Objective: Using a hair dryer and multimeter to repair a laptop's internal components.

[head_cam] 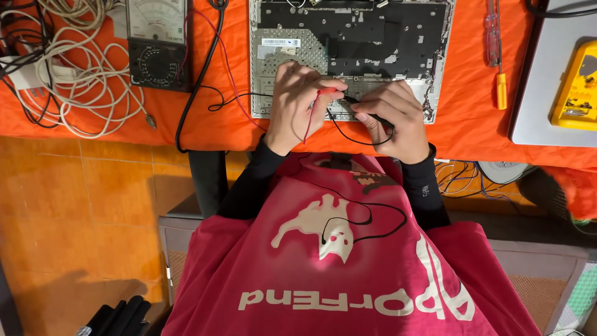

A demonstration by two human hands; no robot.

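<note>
Hands at the near edge of an opened laptop base [351,37] lying on an orange tablecloth [230,124]. Left hand [298,102] pinching a red test probe [328,91], tip toward the exposed board. Right hand [392,118] closed around a black test probe [373,116], just beside the red one. Thin red and black leads trailing over a pink shirt [348,274]. Analog multimeter [157,43] and tangled white cables [74,81] off to the left; screwdriver [495,53] and yellow meter [578,87] to the right.
</note>
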